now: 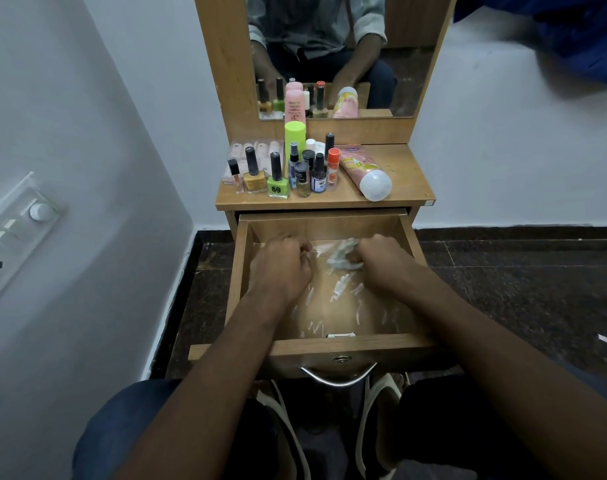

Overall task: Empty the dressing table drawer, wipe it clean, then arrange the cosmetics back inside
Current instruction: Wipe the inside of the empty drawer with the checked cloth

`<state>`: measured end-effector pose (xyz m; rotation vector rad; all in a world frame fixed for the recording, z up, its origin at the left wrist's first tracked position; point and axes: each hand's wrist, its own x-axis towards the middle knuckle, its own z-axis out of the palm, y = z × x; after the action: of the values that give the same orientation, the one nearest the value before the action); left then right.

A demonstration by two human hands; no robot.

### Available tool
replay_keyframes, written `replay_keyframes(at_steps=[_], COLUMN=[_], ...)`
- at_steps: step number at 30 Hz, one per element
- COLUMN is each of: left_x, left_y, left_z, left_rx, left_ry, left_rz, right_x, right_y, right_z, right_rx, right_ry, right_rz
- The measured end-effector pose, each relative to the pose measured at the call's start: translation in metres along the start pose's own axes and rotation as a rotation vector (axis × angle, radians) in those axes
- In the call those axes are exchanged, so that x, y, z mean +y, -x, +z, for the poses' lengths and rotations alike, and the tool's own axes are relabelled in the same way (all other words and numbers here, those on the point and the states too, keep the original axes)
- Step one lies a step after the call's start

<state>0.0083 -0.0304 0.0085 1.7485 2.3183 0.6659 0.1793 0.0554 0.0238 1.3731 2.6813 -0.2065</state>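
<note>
Both hands down inside the open drawer [324,342], pulled well out over the knees. Right hand [381,263] bunched on a crumpled pale wipe [341,256] near the back of the drawer floor; left hand [281,268] curled just beside it, possibly pinching a clear plastic liner [340,299], hard to tell through the glare. Wipe looks soft, light, easily wadded; best gripped as a ball and pressed flat to the wood. Liner thin and slippery, likely to ride up under a stroke, so worth pinning at an edge. Cosmetics out already: nail polish bottles [277,180] clustered upright on the tabletop [395,164], small glass, tippy, best taken by the caps. Pink tube [362,168] lying on its side to their right. Mirror [329,53] behind, white walls, dark speckled floor [520,271], switch panel [14,233] at left.
</note>
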Motion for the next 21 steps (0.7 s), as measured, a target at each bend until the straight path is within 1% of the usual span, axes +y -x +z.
replay_keyframes(at_steps=[2,4,9,14,17,19,21], left_x=[0.0,0.001,0.0,-0.001,0.003,0.003,-0.003], left_y=[0.001,0.001,0.0,0.001,0.002,0.002,0.0], left_z=[-0.001,-0.002,0.0,-0.007,-0.008,-0.008,-0.009], left_rx=[0.01,0.005,-0.004,0.053,0.015,0.007,0.033], left_ry=[0.001,-0.005,-0.001,0.041,0.069,0.085,0.122], left_rz=[-0.016,-0.025,-0.087,-0.137,-0.174,-0.191,-0.214], right_x=[-0.004,-0.01,-0.004,-0.008,-0.026,-0.029,-0.025], right_y=[-0.005,-0.011,-0.008,-0.016,-0.022,-0.021,-0.019], right_z=[-0.002,-0.003,0.007,0.005,0.018,0.018,0.013], right_rx=[0.03,0.034,-0.071,-0.061,-0.175,-0.245,-0.245], right_ry=[-0.024,-0.023,-0.01,-0.012,-0.081,-0.061,-0.041], right_rz=[0.03,0.01,-0.12,-0.1,-0.184,-0.25,-0.28])
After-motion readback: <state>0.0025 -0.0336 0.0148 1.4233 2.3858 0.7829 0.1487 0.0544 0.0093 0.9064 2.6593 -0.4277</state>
